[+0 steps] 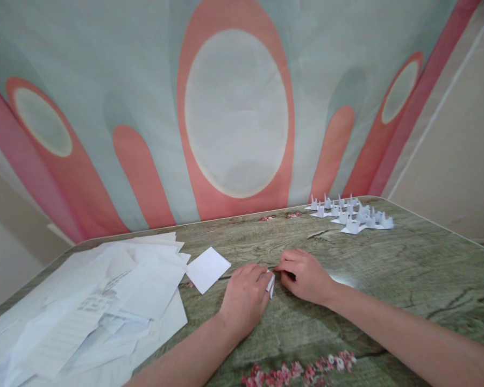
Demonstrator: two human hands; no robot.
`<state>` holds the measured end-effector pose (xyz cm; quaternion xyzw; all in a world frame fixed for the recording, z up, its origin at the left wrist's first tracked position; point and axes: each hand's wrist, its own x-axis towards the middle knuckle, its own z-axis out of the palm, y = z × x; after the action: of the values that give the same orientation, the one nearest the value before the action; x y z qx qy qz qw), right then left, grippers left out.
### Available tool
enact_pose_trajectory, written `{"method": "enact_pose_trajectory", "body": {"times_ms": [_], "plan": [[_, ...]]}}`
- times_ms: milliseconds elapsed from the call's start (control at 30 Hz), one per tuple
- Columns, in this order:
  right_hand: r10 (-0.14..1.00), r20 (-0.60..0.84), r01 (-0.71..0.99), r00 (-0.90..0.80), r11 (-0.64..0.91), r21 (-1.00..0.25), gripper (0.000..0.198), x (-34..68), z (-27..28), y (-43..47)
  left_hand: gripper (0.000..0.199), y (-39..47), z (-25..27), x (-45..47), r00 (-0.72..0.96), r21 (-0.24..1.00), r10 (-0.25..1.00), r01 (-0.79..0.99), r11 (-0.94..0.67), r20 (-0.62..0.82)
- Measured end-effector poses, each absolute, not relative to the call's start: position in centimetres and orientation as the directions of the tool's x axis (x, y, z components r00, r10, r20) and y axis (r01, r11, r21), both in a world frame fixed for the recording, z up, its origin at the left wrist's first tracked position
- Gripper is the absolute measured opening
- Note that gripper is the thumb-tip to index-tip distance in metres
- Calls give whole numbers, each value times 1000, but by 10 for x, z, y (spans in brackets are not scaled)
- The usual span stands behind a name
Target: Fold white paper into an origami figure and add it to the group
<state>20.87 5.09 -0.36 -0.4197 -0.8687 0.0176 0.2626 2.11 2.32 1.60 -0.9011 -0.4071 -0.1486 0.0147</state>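
Observation:
My left hand [246, 294] lies over a small piece of folded white paper [270, 285] on the table, its fingers curled around it. Only the paper's right edge shows, and the rest is hidden under the fingers. Just to the right, my right hand [304, 275] is closed in a pinch close to the paper's upper edge. Whatever may be between its fingertips is too small to make out. Left of my left hand, a flat white paper square [208, 270] rests with one corner toward me.
A heap of loose white sheets [153, 285], some printed, covers the table's left side. Several folded paper cranes [353, 215] stand grouped at the back right. The wood-patterned table [387, 279] has printed pink flowers and meets a patterned backdrop [236, 113] behind.

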Motion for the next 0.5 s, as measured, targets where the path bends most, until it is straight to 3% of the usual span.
{"method": "enact_pose_trajectory", "body": {"times_ms": [333,500], "plan": [[750,439,723,-495,636,-270,20,209,-7,52,24,21,15,24,655,-30,717,743,-669,239],[756,410,710,-510,639,-296,20,208,-4,51,25,19,14,24,647,-23,727,751,-660,233]]}}
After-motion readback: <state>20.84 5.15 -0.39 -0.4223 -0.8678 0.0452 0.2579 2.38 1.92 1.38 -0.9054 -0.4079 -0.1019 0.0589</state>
